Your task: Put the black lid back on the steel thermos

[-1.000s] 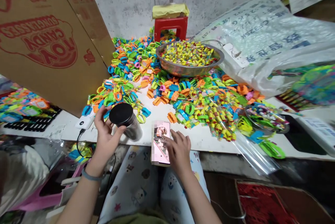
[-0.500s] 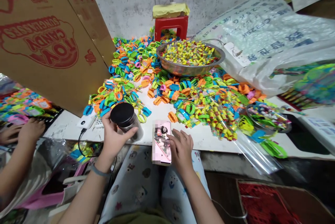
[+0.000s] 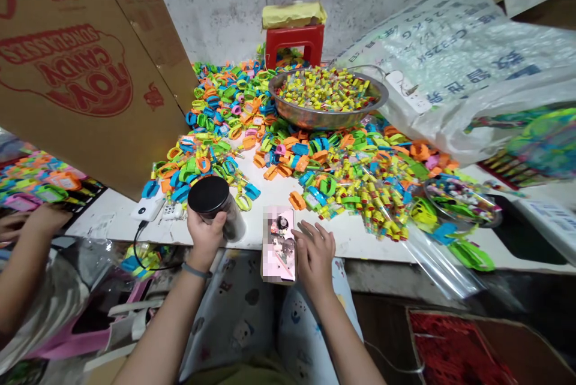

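My left hand [image 3: 206, 241] is wrapped around a clear jar [image 3: 234, 224] with a wide black lid, which stands near the table's front edge. To its right a phone [image 3: 282, 250] with a lit pink screen lies at the same edge, overhanging it slightly. My right hand [image 3: 317, 256] is open just beside the phone, fingers spread, with the index fingertip close to the screen's right side; I cannot tell whether it touches. Beyond the jar lies a small pile of colourful plastic toy watches [image 3: 203, 164].
A steel bowl [image 3: 330, 118] full of yellow-wrapped candies sits amid heaped toy watches. Behind it stands a red stool [image 3: 294, 37]. A tall cardboard box [image 3: 148, 145] blocks the left, and a large plastic sack [image 3: 450, 67] lies right. Another person's hand [image 3: 45, 220] works at far left.
My left hand has slid lower on the jar, its fingers now closed more tightly around it. My right index finger has drawn slightly right from the screen. The other person's hand has shifted left.
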### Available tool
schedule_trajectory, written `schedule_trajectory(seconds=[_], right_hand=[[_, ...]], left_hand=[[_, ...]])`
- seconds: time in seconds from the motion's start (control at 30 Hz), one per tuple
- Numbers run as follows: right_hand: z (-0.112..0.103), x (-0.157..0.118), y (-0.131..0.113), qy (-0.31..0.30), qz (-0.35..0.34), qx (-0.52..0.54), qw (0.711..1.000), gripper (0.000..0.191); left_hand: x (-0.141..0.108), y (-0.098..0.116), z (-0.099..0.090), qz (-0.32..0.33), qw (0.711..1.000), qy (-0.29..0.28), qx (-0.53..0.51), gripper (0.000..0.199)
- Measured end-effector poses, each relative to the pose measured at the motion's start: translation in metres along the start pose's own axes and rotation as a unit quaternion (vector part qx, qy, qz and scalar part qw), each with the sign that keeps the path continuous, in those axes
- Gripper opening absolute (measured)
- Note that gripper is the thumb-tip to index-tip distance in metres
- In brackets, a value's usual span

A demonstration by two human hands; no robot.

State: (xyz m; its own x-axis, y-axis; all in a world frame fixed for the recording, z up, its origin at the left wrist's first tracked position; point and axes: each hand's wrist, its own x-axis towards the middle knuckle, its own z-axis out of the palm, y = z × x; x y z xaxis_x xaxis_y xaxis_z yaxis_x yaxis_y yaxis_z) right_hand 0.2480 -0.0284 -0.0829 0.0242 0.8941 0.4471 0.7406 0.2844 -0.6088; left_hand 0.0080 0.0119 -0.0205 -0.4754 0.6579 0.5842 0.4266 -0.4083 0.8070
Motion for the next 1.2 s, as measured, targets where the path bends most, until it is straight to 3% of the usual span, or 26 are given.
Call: schedule_trajectory(seconds=[0.27, 0.37, 0.5, 0.67, 0.77, 0.9, 1.07, 1.2], right_hand=[[0.001, 0.000, -0.004, -0.052, -0.046, -0.010, 0.998, 0.037], [0.001, 0.000, -0.005, -0.052, -0.033, -0.036, 0.997, 0.037], [-0.001, 0.000, -0.002, -0.006, 0.004, -0.052, 0.999, 0.039], [-0.001, -0.001, -0.003, 0.001, -0.015, -0.039, 0.999, 0.037], [-0.002, -0.002, -0.004, 0.006, -0.020, -0.039, 0.999, 0.036], [-0.001, -0.003, -0.004, -0.019, -0.037, -0.044, 0.998, 0.034], [0.002, -0.002, -0.004, -0.076, -0.039, -0.071, 0.994, 0.032], [0.003, -0.001, -0.002, -0.029, 0.005, -0.076, 0.997, 0.037]], left_hand=[[0.001, 0.003, 0.002, 0.044, 0.999, -0.002, 0.002, 0.074], [0.001, 0.003, 0.001, 0.043, 0.999, 0.006, 0.014, 0.076], [-0.003, -0.002, 0.001, 0.009, 1.000, 0.017, 0.012, 0.078], [-0.005, -0.008, 0.003, -0.082, 0.991, 0.103, 0.027, 0.083], [-0.004, -0.010, 0.000, -0.115, 0.990, 0.081, 0.008, 0.081], [-0.002, -0.011, -0.016, -0.148, 0.989, 0.002, 0.017, 0.072], [0.002, -0.005, -0.049, -0.144, 0.981, -0.106, 0.076, 0.052], [0.002, 0.004, -0.073, -0.208, 0.976, -0.061, 0.020, 0.037]])
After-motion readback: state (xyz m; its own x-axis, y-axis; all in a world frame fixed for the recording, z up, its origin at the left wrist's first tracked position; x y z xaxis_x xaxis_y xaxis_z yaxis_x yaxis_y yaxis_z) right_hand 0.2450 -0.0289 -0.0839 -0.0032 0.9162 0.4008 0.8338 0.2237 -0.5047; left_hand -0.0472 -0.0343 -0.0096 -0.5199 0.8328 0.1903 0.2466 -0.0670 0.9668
